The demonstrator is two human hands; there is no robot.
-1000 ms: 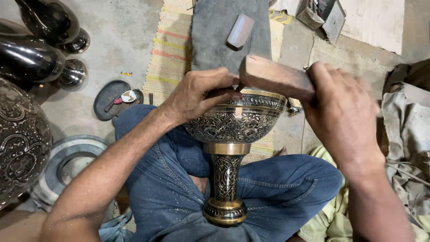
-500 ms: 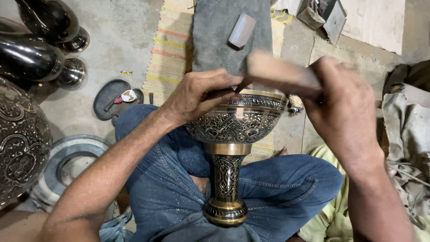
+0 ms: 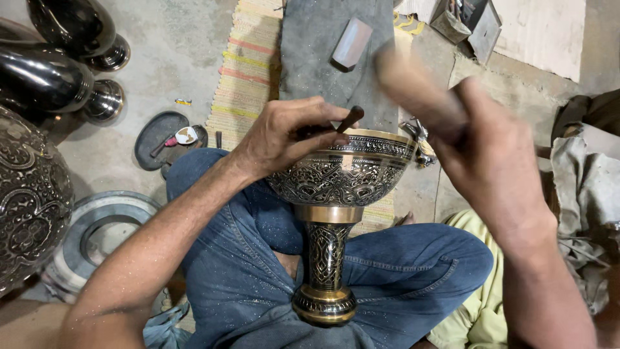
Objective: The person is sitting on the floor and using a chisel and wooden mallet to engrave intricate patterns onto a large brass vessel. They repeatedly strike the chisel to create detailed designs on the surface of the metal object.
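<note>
On the lap, between the jeans-clad knees, an engraved brass goblet is stood upright, its round foot pressed into the denim and its bowl rim facing up. The near-left rim is gripped by the left hand, whose fingers are pinched around a short dark chisel tilted over the rim's edge. Above and to the right of the goblet, a wooden mallet block, blurred, is clenched in the right hand, clear of the rim with open air between. Beyond the goblet lie a grey slab and a striped mat. Well left of it, dark polished vases and a metal ring crowd the floor.
</note>
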